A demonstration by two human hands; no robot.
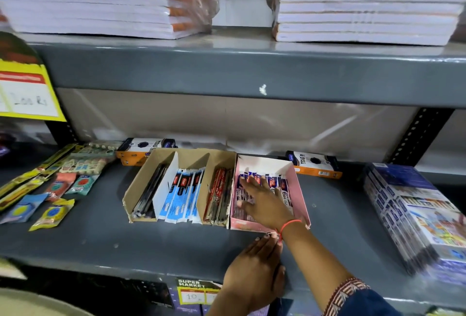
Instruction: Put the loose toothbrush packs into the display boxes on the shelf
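Note:
A pink display box [301, 197] stands on the grey shelf [100, 240] and holds purple and white toothbrush packs [283, 189]. My right hand [264, 202] lies flat on those packs, fingers spread, gripping nothing. To its left a brown cardboard display box [137, 187] has three slots: dark packs [148, 192], blue packs [182, 194] and red packs [218, 193]. My left hand [254, 272] rests flat on the shelf just in front of the pink box, its fingertips at the box's front edge.
Small sachets and long yellow packs [48, 189] lie at the left. Two orange and black boxes [315, 164] sit behind the display boxes. A stack of printed packs [413, 212] stands at the right. Notebook stacks [365, 3] fill the upper shelf.

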